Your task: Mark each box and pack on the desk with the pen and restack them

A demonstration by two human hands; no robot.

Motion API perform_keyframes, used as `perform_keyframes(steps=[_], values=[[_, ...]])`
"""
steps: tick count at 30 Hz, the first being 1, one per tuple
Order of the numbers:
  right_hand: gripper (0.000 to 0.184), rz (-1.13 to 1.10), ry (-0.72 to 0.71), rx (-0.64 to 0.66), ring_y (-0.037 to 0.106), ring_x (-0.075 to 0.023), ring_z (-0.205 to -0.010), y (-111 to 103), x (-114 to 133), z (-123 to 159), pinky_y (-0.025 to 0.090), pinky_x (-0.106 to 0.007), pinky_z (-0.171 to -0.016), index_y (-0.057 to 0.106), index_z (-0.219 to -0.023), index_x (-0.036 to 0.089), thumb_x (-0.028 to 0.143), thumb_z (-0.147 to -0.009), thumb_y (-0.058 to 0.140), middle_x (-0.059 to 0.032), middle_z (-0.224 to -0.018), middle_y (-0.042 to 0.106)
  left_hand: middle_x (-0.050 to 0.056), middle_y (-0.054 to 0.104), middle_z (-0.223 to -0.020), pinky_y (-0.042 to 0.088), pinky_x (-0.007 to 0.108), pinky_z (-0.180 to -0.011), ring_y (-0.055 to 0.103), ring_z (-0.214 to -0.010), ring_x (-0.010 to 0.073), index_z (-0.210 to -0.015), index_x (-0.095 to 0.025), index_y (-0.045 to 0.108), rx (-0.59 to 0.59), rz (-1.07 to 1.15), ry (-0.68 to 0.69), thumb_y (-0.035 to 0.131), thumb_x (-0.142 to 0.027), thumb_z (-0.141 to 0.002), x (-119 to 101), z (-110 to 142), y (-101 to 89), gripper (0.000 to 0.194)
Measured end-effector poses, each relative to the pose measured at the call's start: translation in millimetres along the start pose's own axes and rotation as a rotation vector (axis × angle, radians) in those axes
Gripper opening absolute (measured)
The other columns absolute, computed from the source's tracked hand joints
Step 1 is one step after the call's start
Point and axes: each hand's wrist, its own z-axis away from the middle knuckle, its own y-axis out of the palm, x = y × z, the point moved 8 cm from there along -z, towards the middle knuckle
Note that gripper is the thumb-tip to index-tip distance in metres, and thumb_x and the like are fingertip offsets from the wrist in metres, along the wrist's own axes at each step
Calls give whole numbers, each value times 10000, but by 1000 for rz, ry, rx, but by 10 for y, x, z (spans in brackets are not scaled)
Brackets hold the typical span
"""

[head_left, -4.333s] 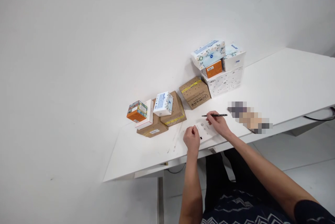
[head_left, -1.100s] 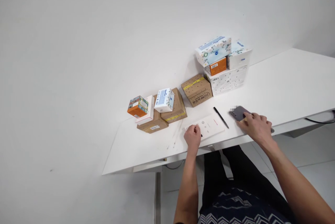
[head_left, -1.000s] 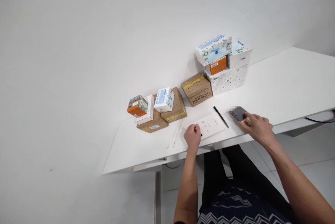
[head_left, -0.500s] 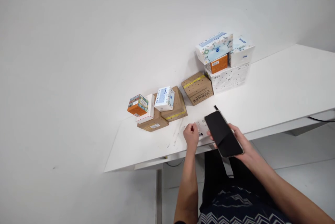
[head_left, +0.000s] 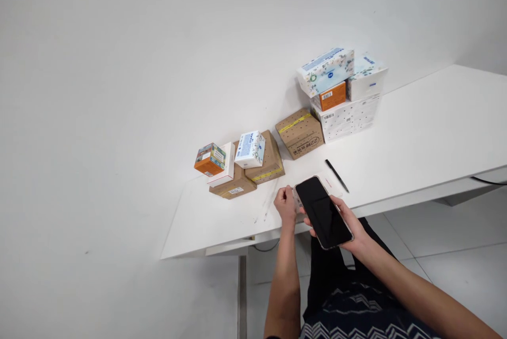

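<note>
A black-screened smartphone (head_left: 322, 209) in a clear case rests in my right hand (head_left: 352, 228), its fingers wrapped round both long edges. Close beside the phone's left edge, my left hand (head_left: 285, 203) is closed in a fist at the table's front. Whatever its fingers hold, if anything, I cannot make out. Under the phone lies a white printed sheet (head_left: 331, 187), mostly hidden by it. To the right of the sheet, a black pen (head_left: 337, 176) lies slantwise on the table.
Along the wall, the white table (head_left: 420, 133) bears brown cartons (head_left: 303, 135), a white dotted carton (head_left: 350, 120), tissue packs (head_left: 328, 72) and orange boxes (head_left: 208, 162), some stacked. A black cable (head_left: 489, 181) hangs at the right front edge.
My right hand has shifted the phone left and slightly down, uncovering the pen and the sheet's right side. My left hand has moved slightly left and stays closed.
</note>
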Motion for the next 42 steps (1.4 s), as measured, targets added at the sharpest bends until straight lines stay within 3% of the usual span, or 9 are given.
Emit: perform_keyframes(steps=[4, 10, 22, 31, 36, 42], values=[[510, -3, 20, 20, 669, -254, -909, -26, -22, -16, 533, -389, -753, 582, -1211, 115, 471, -888, 410, -156, -1185, 645, -67, 385, -496, 308, 208, -489, 364, -468, 78, -650, -174, 535, -68, 138, -56, 494, -436, -836, 48, -10, -75, 324], [526, 6, 28, 27, 672, -245, -892, -61, -34, -41, 527, -382, -753, 563, -1226, 109, 477, -889, 399, -157, -1212, 628, -81, 362, -474, 273, 193, -441, 338, -427, 61, -674, -169, 538, -77, 261, -106, 515, -427, -824, 83, -5, -67, 300], [538, 7, 28, 18, 677, -249, -864, -90, -66, -70, 535, -380, -725, 566, -1216, 91, 483, -881, 413, -169, -1197, 635, -76, 376, -484, 268, 200, -444, 332, -431, 63, -687, -170, 545, -61, 285, -110, 513, -436, -835, 88, -9, -58, 306], [470, 45, -4, -59, 681, -280, -913, -197, -1, -54, 542, -422, -742, 569, -1211, 158, 460, -865, 472, -132, -1091, 695, -71, 379, -474, 264, 201, -433, 337, -419, 65, -681, -168, 547, -63, 287, -98, 533, -440, -824, 85, -12, -60, 308], [457, 183, -148, -162, 686, -272, -900, -230, 366, 83, 552, -417, -760, 574, -1210, 171, 443, -862, 458, -117, -1104, 693, -74, 377, -465, 244, 189, -424, 328, -417, 58, -688, -160, 548, -68, 307, -100, 531, -474, -818, 117, -18, -51, 340], [451, 655, -519, -497, 669, -252, -919, -469, 1266, 483, 550, -363, -743, 555, -1199, 216, 483, -845, 472, -107, -1196, 638, -74, 374, -467, 243, 188, -432, 337, -425, 56, -686, -157, 550, -63, 324, -95, 538, -476, -813, 128, -29, -47, 344]])
